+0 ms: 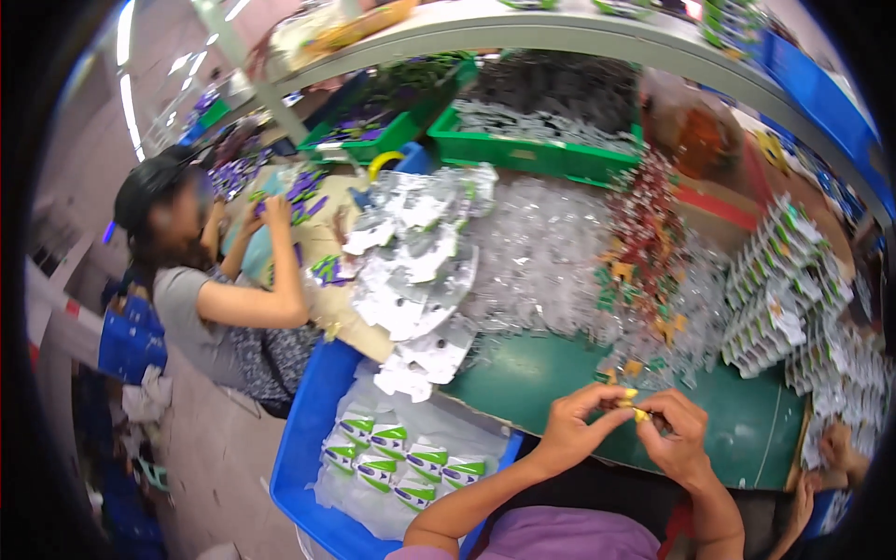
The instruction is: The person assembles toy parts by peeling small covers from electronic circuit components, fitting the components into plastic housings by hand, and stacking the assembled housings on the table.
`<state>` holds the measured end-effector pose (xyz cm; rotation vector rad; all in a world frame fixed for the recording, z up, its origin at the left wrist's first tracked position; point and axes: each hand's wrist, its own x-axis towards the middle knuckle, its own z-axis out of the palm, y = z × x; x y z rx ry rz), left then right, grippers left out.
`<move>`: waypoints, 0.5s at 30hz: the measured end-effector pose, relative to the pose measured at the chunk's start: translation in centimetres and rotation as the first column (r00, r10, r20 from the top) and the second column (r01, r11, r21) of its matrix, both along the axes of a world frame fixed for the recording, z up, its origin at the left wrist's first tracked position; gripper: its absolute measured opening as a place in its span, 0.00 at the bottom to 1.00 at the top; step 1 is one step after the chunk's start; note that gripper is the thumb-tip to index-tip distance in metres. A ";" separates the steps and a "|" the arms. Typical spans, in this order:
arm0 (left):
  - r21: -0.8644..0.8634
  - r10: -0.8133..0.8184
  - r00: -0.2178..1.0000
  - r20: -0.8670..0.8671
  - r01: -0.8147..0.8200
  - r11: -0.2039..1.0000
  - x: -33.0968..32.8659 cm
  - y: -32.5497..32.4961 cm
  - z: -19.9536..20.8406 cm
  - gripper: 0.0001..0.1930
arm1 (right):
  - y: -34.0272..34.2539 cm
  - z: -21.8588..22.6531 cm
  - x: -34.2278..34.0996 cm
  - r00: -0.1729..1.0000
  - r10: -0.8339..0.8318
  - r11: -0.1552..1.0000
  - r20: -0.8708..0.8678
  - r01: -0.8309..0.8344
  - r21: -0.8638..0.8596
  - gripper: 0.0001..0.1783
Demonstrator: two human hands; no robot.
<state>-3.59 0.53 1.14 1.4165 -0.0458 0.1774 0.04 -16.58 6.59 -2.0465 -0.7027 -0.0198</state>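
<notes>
Over the near edge of the green tabletop (523, 373), my left hand (571, 431) and my right hand (679, 437) meet, fingertips almost touching. Both are closed in a pinch on small yellow pieces (641, 414). Whether these are one part or two, I cannot tell. Just beyond my fingers lies a heap of small red, green and orange parts (644, 252), mixed with clear ones. A broad pile of clear plastic pieces (537, 257) spreads to its left.
Left of me, a blue bin (289, 467) holds several green-and-white packs. White cards (411, 271) are piled behind it; stacked carded packs (765, 280) stand right. Green trays (541, 161) sit under a shelf (523, 35). A co-worker (219, 289) works left; another person's hands (840, 448) show right.
</notes>
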 end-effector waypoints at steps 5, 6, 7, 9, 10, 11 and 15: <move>-0.094 -0.068 0.997 -0.046 0.064 0.994 0.1 2.4 -0.2 0.13 | 2.2 -0.3 1.3 0.997 0.068 0.995 0.024 -0.069 0.071 0.09; -0.266 -0.171 0.977 -0.129 0.133 0.955 0.2 2.9 -0.4 0.13 | 2.3 -0.5 1.8 0.996 0.083 0.994 0.033 -0.085 0.074 0.09; -0.333 -0.303 0.944 -0.134 0.245 0.911 0.5 3.6 -1.1 0.17 | 2.3 -0.7 2.4 0.984 0.152 0.984 -0.089 -0.142 0.112 0.09; -0.568 -0.473 0.861 -0.188 0.298 0.767 1.3 5.1 -0.7 0.19 | 2.3 -1.1 3.8 0.928 0.275 0.959 -0.251 -0.247 0.136 0.06; -0.770 -0.646 0.741 -0.184 0.300 0.564 1.7 6.0 -0.3 0.21 | 2.9 -1.1 4.1 0.925 0.286 0.956 -0.250 -0.259 0.136 0.06; -0.727 -0.649 0.721 -0.243 0.308 0.614 2.1 6.8 0.3 0.25 | 3.7 -1.0 4.4 0.915 0.299 0.951 -0.270 -0.263 0.161 0.06; 0.019 -0.148 0.986 -0.074 0.150 0.989 5.7 12.3 3.5 0.21 | 3.8 -1.2 4.2 0.920 0.186 0.948 -0.345 -0.076 0.310 0.06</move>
